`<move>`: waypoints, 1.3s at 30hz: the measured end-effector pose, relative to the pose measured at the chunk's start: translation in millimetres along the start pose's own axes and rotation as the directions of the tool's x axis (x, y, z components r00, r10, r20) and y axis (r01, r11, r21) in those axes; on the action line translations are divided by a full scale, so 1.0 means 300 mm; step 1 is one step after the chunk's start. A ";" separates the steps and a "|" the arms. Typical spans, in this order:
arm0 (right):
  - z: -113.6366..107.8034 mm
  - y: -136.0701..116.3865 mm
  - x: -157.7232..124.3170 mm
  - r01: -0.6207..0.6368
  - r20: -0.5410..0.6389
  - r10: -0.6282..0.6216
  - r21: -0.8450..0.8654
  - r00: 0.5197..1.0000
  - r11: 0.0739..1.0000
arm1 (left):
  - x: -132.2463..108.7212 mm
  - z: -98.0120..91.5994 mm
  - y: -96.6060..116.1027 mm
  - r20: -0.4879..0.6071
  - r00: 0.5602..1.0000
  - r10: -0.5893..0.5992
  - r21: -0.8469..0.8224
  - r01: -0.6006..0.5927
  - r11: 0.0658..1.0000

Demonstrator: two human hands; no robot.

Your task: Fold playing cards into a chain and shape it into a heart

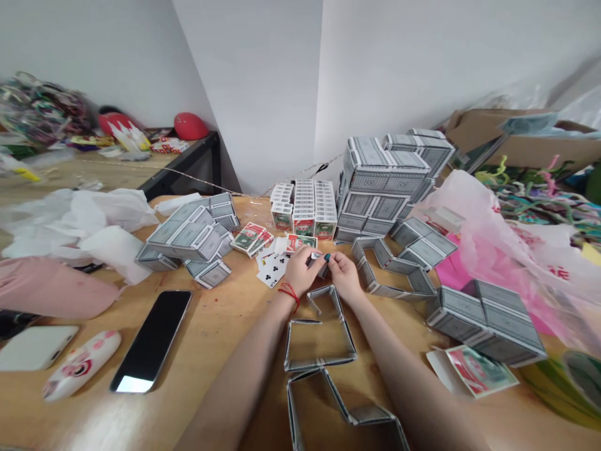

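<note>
Grip narrow; left hand (300, 275) and right hand (344, 274) pinch a partly hidden card (323, 271)

Grey patterned card frame (310, 364), red bracelet (290, 292)

On the left of the wooden surface (225, 326), a dark-screened phone (153, 338) lay near an oval case with pink markings (82, 365), with a flat white device (35, 347) just beyond. A pink pouch (61, 285) sat before crumpled white plastic (113, 210). Behind, white bottles (129, 139) stood near a red rounded object (190, 126). At right, a translucent pink bag (498, 219) lay before fuzzy coloured strands (554, 194) and an open cardboard box (488, 128)
</note>
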State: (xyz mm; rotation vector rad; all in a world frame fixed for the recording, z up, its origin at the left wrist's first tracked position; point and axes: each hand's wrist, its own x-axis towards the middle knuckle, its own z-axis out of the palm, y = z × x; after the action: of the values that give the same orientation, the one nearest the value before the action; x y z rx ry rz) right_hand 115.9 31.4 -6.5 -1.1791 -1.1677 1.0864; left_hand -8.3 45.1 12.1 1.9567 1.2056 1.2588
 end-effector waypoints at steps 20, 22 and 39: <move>-0.020 -0.015 -0.004 0.109 -0.029 -0.110 -0.052 0.993 0.993 | 0.002 0.030 -0.022 -0.054 0.972 -0.228 -0.255 0.207 0.944; -0.022 -0.017 -0.001 0.090 -0.032 -0.090 -0.012 0.995 0.996 | 0.003 0.027 -0.018 -0.057 0.972 -0.228 -0.274 0.204 0.940; -0.022 -0.013 0.000 -0.269 0.290 0.151 0.430 0.945 0.862 | 0.015 0.002 -0.038 0.029 0.966 -0.256 -0.406 0.245 0.880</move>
State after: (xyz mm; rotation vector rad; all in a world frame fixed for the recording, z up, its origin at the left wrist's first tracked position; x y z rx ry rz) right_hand 122.4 30.3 -2.9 -0.8176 -0.8958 1.6177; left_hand -11.7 54.4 4.8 1.4385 1.0639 1.2789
